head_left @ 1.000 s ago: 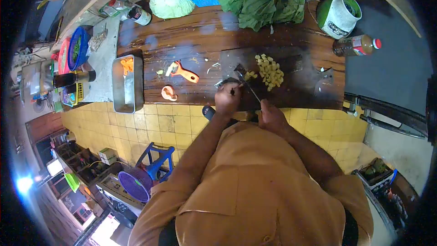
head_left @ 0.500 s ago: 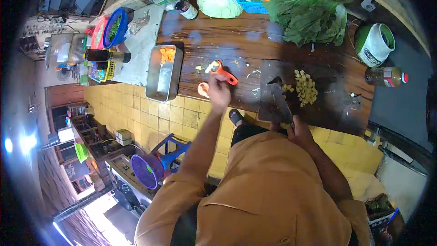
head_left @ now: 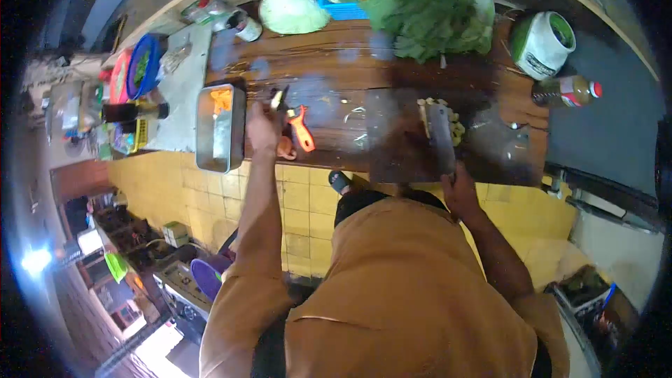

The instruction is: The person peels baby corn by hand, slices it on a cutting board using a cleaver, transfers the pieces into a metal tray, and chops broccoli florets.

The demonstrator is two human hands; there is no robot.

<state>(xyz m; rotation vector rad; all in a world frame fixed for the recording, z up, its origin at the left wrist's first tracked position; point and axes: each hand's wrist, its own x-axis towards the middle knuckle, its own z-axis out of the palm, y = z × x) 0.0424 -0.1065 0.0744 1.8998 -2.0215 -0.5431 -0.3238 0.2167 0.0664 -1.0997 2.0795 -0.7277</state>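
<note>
Nearest the body, the right hand [head_left: 460, 192] had its fingers clamped on the handle of the knife [head_left: 442, 141]. The broad blade pointed away from the body, over the pale pieces [head_left: 456, 127] on the board [head_left: 393, 157]; whether it touched them could not be told. A sideways twist of that wrist would probably scatter pieces across the board.

The left hand [head_left: 263, 131] was well apart from the knife, over the surface [head_left: 318, 63]. It was blurred: whether its fingers were apart, together or closed on something could not be told. With the hands so spread, attention could be divided, leaving the blade poorly watched.

The peeler [head_left: 303, 131] lay just beside that hand; a careless grab might nick a finger. On the hand's other side, the tray [head_left: 220, 141], orange bits [head_left: 221, 101] at its far end, stood at the front edge. A knock from the left wrist could send it to the floor [head_left: 297, 224].

At the back, the cabbage [head_left: 292, 11] and greens [head_left: 434, 19] were clear of both hands and judged a minor concern.
</note>
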